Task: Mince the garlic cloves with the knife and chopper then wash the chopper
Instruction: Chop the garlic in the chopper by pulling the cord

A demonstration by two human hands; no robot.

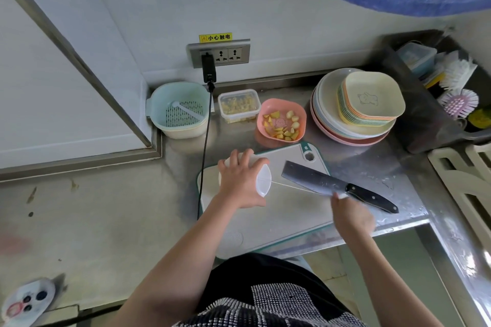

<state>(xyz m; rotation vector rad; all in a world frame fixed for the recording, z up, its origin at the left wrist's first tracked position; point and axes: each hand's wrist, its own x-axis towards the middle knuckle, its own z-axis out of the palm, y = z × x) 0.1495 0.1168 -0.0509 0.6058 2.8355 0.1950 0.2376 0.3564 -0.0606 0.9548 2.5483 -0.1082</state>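
A white pull-cord chopper (263, 180) stands on the grey cutting board (287, 218). My left hand (243, 184) grips it from above and covers most of it. A thin cord (292, 186) runs taut from the chopper to my right hand (350, 216), which is blurred and pinches the small white pull handle (342, 195). The knife (318, 180), dark blade and black handle, lies flat on the board's right side, just beyond my right hand. A pink bowl (265, 111) behind the board holds cut garlic pieces.
A clear box (239, 105) and a pale colander basket (180, 111) stand at the back wall. A black cable (206, 146) hangs from the socket past the board's left edge. Stacked plates (358, 114) sit back right, beside a dark bin with brushes (457, 87). A translucent lid (231, 240) lies near the board's front.
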